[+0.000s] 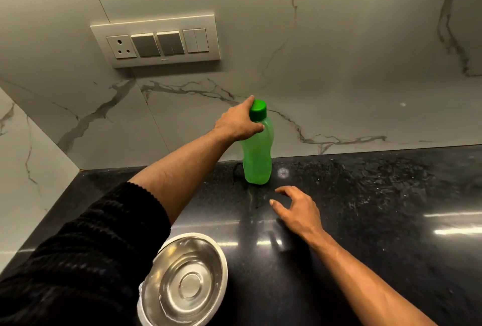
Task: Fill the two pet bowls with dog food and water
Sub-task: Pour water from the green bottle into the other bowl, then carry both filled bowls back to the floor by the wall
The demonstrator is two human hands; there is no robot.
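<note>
A green plastic bottle (257, 158) with a darker green cap stands upright on the black countertop (378, 208) near the marble wall. My left hand (238, 123) is wrapped around its neck just below the cap. My right hand (297, 209) hovers over the counter in front of the bottle, fingers spread, holding nothing. A steel pet bowl (182, 284) with a white rim sits at the near edge, partly hidden by my left sleeve; it looks empty. Only one bowl is in view.
A switch panel with a socket (156, 41) is mounted on the marble wall (339, 52) above the counter. The walls meet in a corner at the left. The glossy counter stretches to the right.
</note>
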